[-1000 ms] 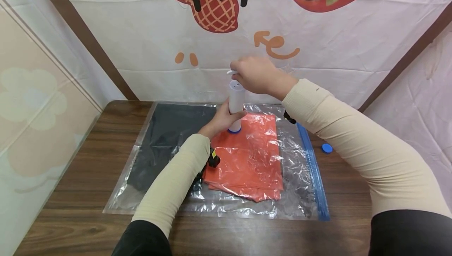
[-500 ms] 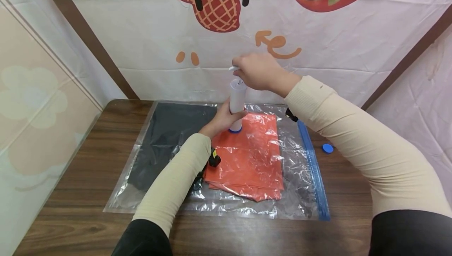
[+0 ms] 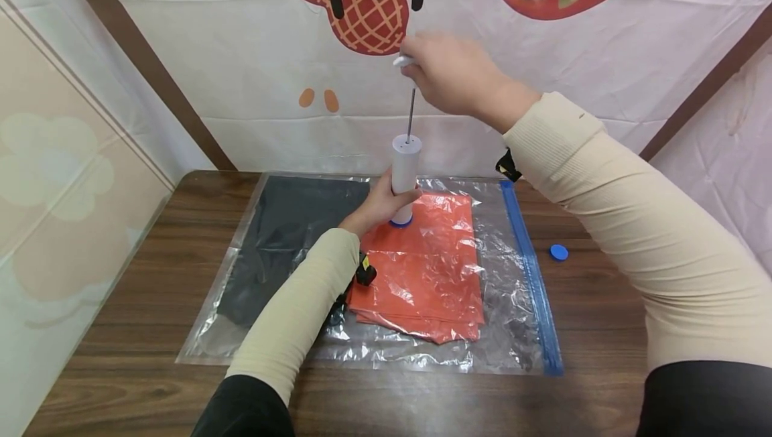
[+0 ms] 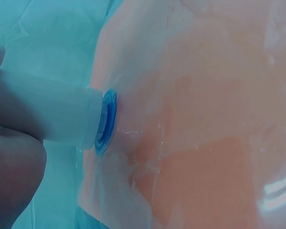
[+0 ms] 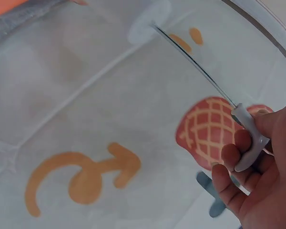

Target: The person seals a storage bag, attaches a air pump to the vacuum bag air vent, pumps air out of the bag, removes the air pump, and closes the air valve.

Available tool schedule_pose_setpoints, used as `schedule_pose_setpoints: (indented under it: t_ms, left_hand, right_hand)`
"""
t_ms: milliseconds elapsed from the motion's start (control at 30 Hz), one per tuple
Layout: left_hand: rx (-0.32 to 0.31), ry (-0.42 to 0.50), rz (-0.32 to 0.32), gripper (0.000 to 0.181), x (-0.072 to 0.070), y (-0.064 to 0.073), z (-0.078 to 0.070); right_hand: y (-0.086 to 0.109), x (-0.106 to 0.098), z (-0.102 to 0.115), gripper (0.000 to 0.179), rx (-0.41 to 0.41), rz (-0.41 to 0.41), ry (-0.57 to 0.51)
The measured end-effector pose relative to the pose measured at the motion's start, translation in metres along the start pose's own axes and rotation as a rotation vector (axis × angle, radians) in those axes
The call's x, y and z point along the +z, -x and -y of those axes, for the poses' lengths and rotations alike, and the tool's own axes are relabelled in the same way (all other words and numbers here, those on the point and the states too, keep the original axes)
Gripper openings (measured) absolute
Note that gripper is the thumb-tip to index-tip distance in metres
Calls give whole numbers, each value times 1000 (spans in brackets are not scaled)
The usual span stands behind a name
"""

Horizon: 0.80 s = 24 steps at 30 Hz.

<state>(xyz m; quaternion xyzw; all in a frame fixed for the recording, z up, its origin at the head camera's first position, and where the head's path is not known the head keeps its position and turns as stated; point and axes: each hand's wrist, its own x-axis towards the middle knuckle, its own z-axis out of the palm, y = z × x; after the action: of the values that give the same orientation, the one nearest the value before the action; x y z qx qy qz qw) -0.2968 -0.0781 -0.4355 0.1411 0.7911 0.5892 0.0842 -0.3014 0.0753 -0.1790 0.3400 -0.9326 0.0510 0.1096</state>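
A white hand pump (image 3: 405, 163) stands upright on the blue valve (image 3: 401, 223) of a clear vacuum storage bag (image 3: 506, 303). My left hand (image 3: 381, 204) grips the pump's barrel; the left wrist view shows the barrel's end (image 4: 91, 119) right at the blue valve ring (image 4: 107, 121). High above, my right hand (image 3: 452, 75) holds the white pump handle (image 3: 405, 61), its fingers curled round it in the right wrist view. A thin metal rod (image 3: 411, 115) runs from handle to barrel. Folded orange-red fabric (image 3: 422, 263) and dark fabric (image 3: 301, 222) lie within the bag.
On the wooden table (image 3: 120, 330), a round blue cap (image 3: 558, 253) lies right of the bag's blue zip edge (image 3: 533, 283). A printed white cloth (image 3: 253, 55) hangs close behind the table, and another covering (image 3: 78, 169) rises at the left.
My right hand has risen with the pump handle, drawing a long stretch of metal rod out of the barrel. The left hand, barrel and bag have stayed in place.
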Motion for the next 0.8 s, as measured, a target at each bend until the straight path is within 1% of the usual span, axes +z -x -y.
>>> schedule_pose_setpoints:
  t_ms: [100,267,367,533,600,667,733,800]
  left_hand:
    - [-12,-3,-3,64,0,0,0]
    - [-34,-13,-6,63,1,0,0]
    - [-40,-19,-6,60,2,0,0]
    - [-61,-20,-11,61,2,0,0]
    - [-71,-18,-16,61,1,0,1]
    - [-77,-21,-19,61,1,0,1]
    - [-78,-22,-19,61,1,1,1]
    - [-73,-28,-16,61,1,1,1]
  right_hand:
    - [-1,-10,1,36,21,-42,-18]
    - [0,-23,-1,36,27,-120,-45]
    - [0,-29,-2,36,29,-177,-25]
    - [-2,-33,-3,36,13,-303,27]
    - [-2,-33,-4,37,10,-331,35]
    - [-2,-33,-4,37,10,-338,33]
    - [-2,-32,-4,37,17,-317,25]
    - [-1,-30,-4,37,21,-279,13]
